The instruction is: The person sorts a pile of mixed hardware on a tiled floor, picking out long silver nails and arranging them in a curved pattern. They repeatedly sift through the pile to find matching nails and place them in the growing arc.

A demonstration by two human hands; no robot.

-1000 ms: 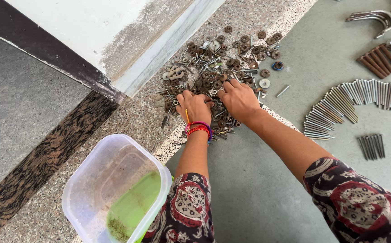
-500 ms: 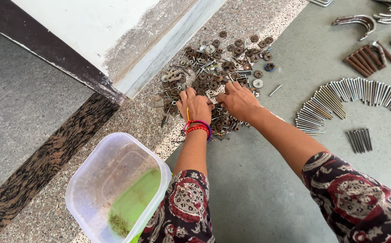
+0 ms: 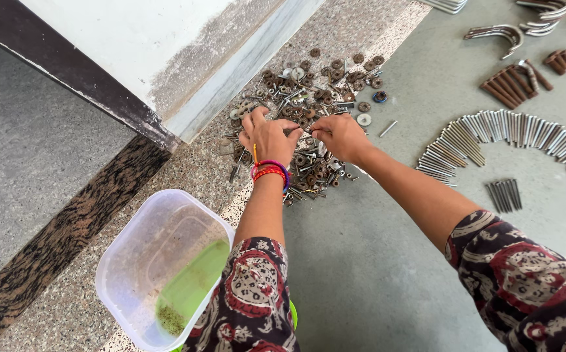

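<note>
I have both hands down in the heap of rusty washers, nuts and bolts [image 3: 309, 104] on the speckled floor. My left hand [image 3: 267, 135] and my right hand [image 3: 340, 133] meet over its middle, and a thin bolt [image 3: 301, 130] seems to run between their fingertips, pinched at each end. It is small in this view, so I cannot be sure both ends are truly gripped. My judgement is that the work here is picking long pieces out of the tangle.

To do it well, I would lift the bolt straight up from the pinch, keeping it level so nothing hooks on the washers just beneath it. A slow pull is wiser than a jerk (loose nuts roll easily on a hard floor).

Well to the right of the pinch lies a fanned row of long pale bolts [image 3: 511, 130], with a small bundle of dark nails [image 3: 505, 194] nearer me and brown rusty bolts [image 3: 510, 88] beyond. Behind my left wrist, close to my sleeve, stands the clear plastic tub [image 3: 159, 267].
</note>
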